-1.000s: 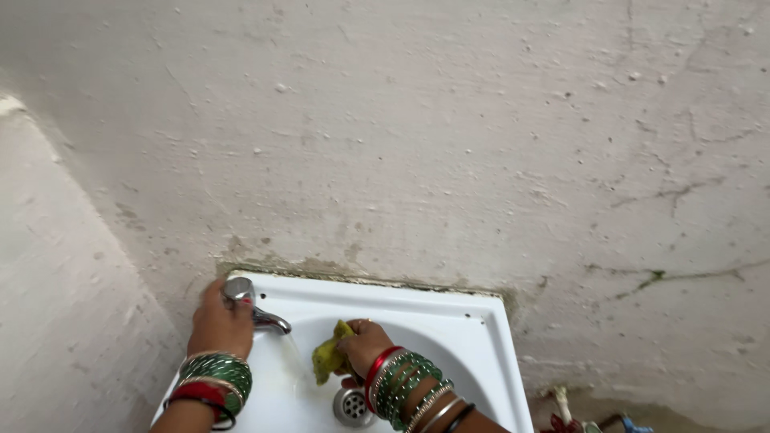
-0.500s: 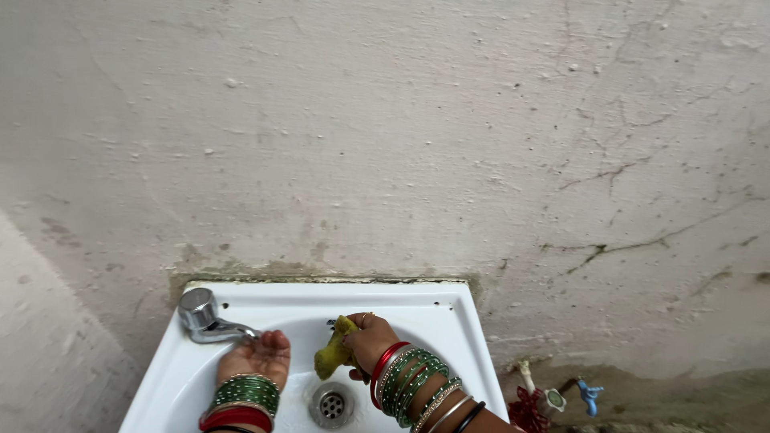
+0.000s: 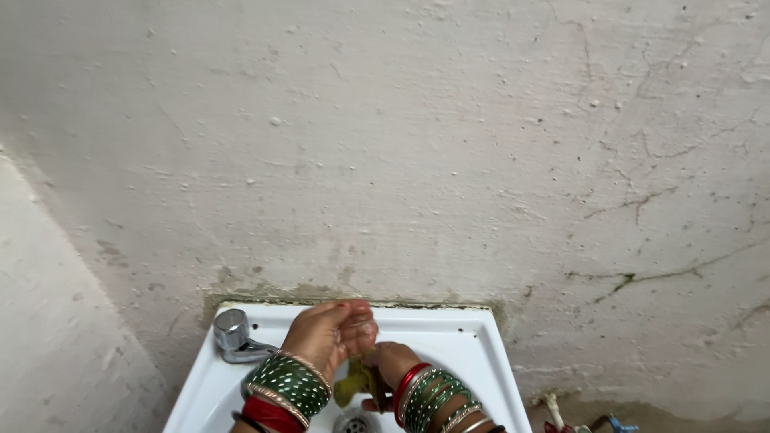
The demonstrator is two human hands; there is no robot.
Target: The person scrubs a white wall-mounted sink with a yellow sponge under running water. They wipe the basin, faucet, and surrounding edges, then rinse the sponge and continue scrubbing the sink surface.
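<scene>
Both my hands are together over a white wash basin (image 3: 473,353) at the bottom of the view. My right hand (image 3: 391,365) grips a yellow-green scrub pad (image 3: 351,386). My left hand (image 3: 330,330) curls over the top of the pad, fingers bent, touching it. Green and red bangles cover both wrists. A chrome tap (image 3: 235,335) stands on the basin's left rear corner, just left of my left hand. The drain (image 3: 354,421) shows below the pad.
A rough, cracked plaster wall (image 3: 417,160) fills most of the view behind the basin. A second wall (image 3: 56,353) meets it at the left. Small pipe fittings with red and blue parts (image 3: 581,421) sit low to the right of the basin.
My left hand has left the tap and the basin bowl and come up onto the pad held by my right hand. The view has shifted so the basin sits lower.
</scene>
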